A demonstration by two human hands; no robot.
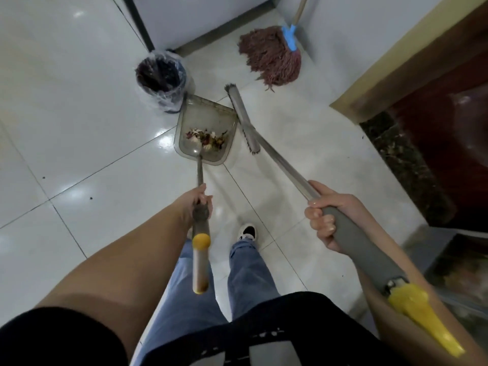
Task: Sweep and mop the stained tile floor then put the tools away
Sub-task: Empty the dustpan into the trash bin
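Observation:
My left hand [196, 204] grips the long handle of a grey translucent dustpan [208, 114], which holds a pile of dried petals and scraps [207, 138]. The pan sits on the white tile floor [79, 128] beside a dark bin [162, 75] lined with clear plastic. My right hand [326, 215] grips the grey sleeve of a broom handle. The broom's narrow head [241, 117] lies just right of the pan's side. A reddish string mop [272, 55] with a blue clamp leans in the far corner.
A white appliance or cabinet [198, 17] stands behind the bin. At the right, a wooden door frame [396, 67] and a dark stone threshold [404, 159] border the tiles. Small dark specks dot the floor at left. My legs and one shoe [247, 232] are below.

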